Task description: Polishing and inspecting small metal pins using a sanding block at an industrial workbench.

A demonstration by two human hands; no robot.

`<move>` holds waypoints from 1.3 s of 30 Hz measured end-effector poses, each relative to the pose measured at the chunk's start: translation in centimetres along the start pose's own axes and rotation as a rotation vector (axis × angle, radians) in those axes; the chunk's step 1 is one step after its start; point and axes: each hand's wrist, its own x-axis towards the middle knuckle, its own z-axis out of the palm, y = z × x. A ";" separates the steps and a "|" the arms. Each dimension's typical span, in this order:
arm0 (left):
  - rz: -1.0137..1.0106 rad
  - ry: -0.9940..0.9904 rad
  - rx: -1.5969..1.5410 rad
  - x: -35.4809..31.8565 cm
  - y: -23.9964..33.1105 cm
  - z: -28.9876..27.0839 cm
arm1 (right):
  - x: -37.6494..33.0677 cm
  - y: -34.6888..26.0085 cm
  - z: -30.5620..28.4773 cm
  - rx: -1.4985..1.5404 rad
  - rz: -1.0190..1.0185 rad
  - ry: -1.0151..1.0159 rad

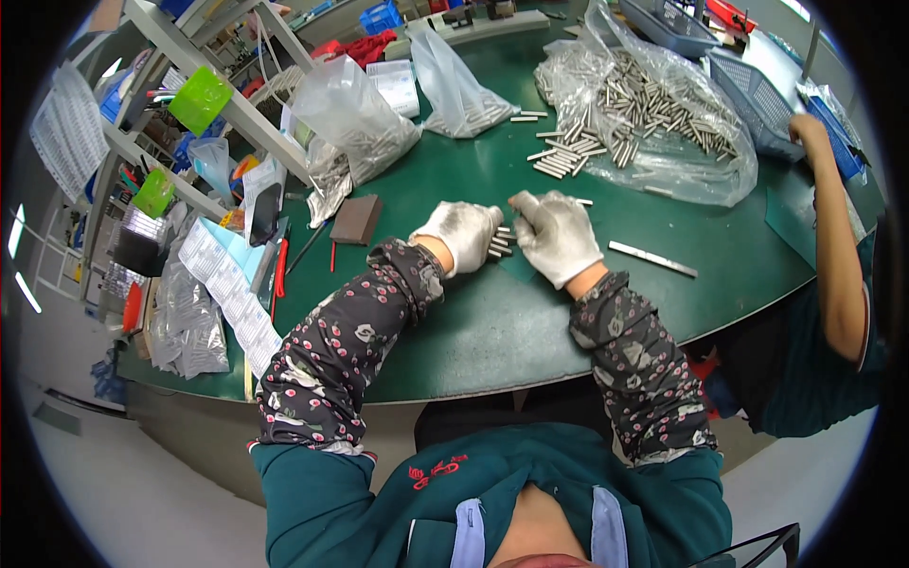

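Observation:
Both my hands wear whitish work gloves and are close together over the green tabletop. Several short metal pins (500,242) stick out from the curled fingers of my left hand (460,235), which is closed around them. Just to the right, my right hand (559,237) is closed with its thumb against the bent fingers; whatever it may hold is hidden. One pin end (584,202) shows beyond its knuckles. Farther off lies a loose group of pins (568,156), next to a large clear plastic bag (682,185) spilling a heap of pins.
A long metal bar (653,258) lies right of my hands. Two bags of pins (355,118) (454,90) stand at the back left, near a brown block (357,220). A shelf frame (218,85) borders the left. A co-worker's arm (833,218) reaches toward a grey basket (753,104).

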 end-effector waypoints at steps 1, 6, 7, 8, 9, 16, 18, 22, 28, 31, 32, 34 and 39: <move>-0.004 0.021 -0.020 0.0 -0.1 0.0 | 0.2 0.4 0.0 0.013 0.003 0.014; -0.125 0.397 -0.602 -2.6 -1.9 2.7 | 0.3 -0.2 -0.9 0.110 0.035 -0.017; -0.186 0.418 -0.997 -3.2 -0.9 2.1 | 0.1 -0.3 -0.8 0.110 0.034 -0.018; -0.187 0.422 -0.998 -3.3 -1.1 2.9 | -0.1 -0.4 -0.7 0.160 0.044 -0.057; -0.186 0.506 -1.239 -3.3 -1.6 4.1 | -0.1 -0.5 -0.6 0.208 0.052 -0.096; -0.129 0.738 -1.789 -5.9 -1.9 6.9 | 0.6 -1.6 0.4 -0.177 0.023 -0.323; -0.253 0.683 -1.585 -5.8 -2.0 6.9 | 0.3 -1.7 0.9 -0.138 0.000 -0.267; -0.079 0.663 -1.772 -5.0 -1.5 7.7 | 1.3 -4.1 0.2 -0.069 -0.008 -0.370; -0.101 0.621 -1.641 -4.6 -1.8 7.8 | 2.3 -5.3 2.7 0.409 0.153 -0.449; -0.044 0.570 -1.536 -4.3 -2.1 7.8 | 1.5 -4.8 3.5 0.494 0.261 -0.400; -0.046 0.561 -1.537 -4.2 -2.2 7.9 | 1.5 -4.8 3.5 0.497 0.269 -0.400; -0.044 0.765 -1.170 -4.0 -2.2 8.2 | 1.4 -5.0 3.6 0.485 0.262 -0.402; -0.108 0.681 -1.336 -4.6 -2.0 7.4 | 1.2 -5.6 3.7 0.625 0.280 -0.362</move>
